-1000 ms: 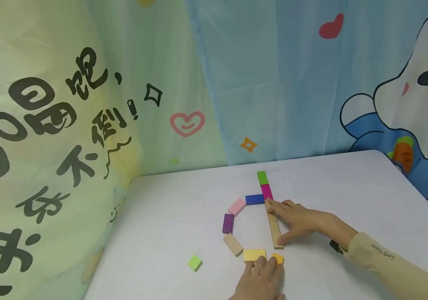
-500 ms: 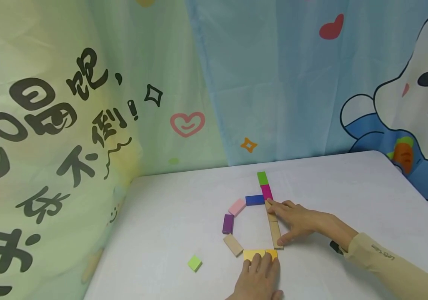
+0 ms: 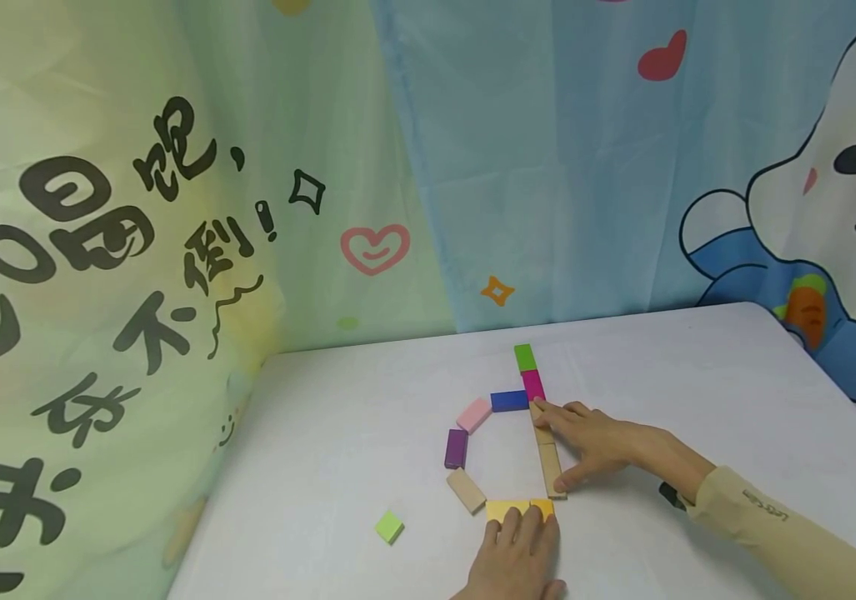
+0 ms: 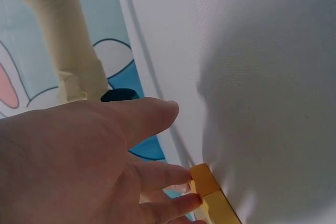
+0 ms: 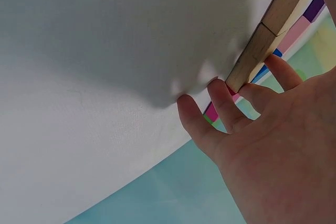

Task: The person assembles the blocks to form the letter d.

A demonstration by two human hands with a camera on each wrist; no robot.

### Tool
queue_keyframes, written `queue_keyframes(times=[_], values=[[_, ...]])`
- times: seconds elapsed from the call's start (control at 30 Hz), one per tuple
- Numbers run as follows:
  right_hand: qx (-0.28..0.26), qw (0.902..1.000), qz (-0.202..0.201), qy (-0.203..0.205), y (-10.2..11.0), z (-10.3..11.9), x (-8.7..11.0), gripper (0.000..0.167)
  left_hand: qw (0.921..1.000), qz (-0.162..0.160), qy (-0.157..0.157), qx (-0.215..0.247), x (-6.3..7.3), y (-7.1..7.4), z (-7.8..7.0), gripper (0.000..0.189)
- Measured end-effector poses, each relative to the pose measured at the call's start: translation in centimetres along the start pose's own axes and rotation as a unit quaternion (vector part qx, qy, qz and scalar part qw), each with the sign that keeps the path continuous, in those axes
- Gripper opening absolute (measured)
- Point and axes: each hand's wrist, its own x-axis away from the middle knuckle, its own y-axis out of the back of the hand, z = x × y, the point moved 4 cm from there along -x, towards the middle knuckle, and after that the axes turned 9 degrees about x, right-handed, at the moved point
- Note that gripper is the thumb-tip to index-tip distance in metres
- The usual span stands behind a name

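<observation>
My left hand lies at the near side of the blocks in the head view. Its fingertips touch a yellow block and a small orange block, which sit end to end. In the left wrist view the thumb stands away from them. My right hand rests along two plain wooden blocks, the upper and the lower, set in a straight line. Its index finger touches the upper one and its thumb the lower one's near end. Other fingers spread over the table in the right wrist view.
Beyond the wooden line lie a magenta block and a green block. Blue, pink, purple and wooden blocks curve leftward. A lime block lies apart on the white table.
The orange block has slid left against the yellow block, with my left hand shifting slightly left. My right hand has stayed in place.
</observation>
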Motion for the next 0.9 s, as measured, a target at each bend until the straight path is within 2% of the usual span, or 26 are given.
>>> queue_keyframes(times=[0.27,0.4,0.5,0.57,0.63,0.7,0.8,0.87,0.9], values=[[0.005,1.0000,0.001,-0.001,0.0,0.0,-0.1,0.101,0.9999,0.010,0.006,0.005,0.0,-0.2,0.1,0.068],[0.002,1.0000,0.000,0.002,0.1,0.0,0.0,0.106,0.9999,-0.009,0.001,0.015,0.3,-0.1,0.3,0.067],[-0.001,1.0000,-0.001,0.004,0.3,0.0,0.1,0.108,0.9986,-0.012,0.022,0.046,1.2,0.0,1.1,0.066],[-0.003,1.0000,0.003,0.000,0.2,0.0,0.1,0.110,0.9955,-0.015,0.055,0.076,2.3,-0.2,2.2,0.065],[-0.003,0.9999,0.009,-0.006,0.1,-0.1,0.0,0.111,0.9888,-0.031,0.106,0.101,3.6,-0.5,3.8,0.063],[-0.005,0.9998,0.015,-0.013,-0.1,-0.1,0.0,0.114,0.9783,-0.081,0.160,0.104,5.3,-0.9,5.7,0.061],[-0.008,0.9996,0.021,-0.016,-0.1,-0.2,-0.1,0.114,0.9487,-0.163,0.250,0.106,7.8,-1.5,8.2,0.057],[-0.009,0.9996,0.021,-0.017,-0.1,-0.1,-0.1,0.114,0.9290,-0.210,0.290,0.092,9.0,-1.9,9.5,0.055],[-0.009,0.9996,0.022,-0.018,-0.1,-0.1,-0.1,0.112,0.9217,-0.219,0.305,0.097,9.4,-2.2,10.0,0.054]])
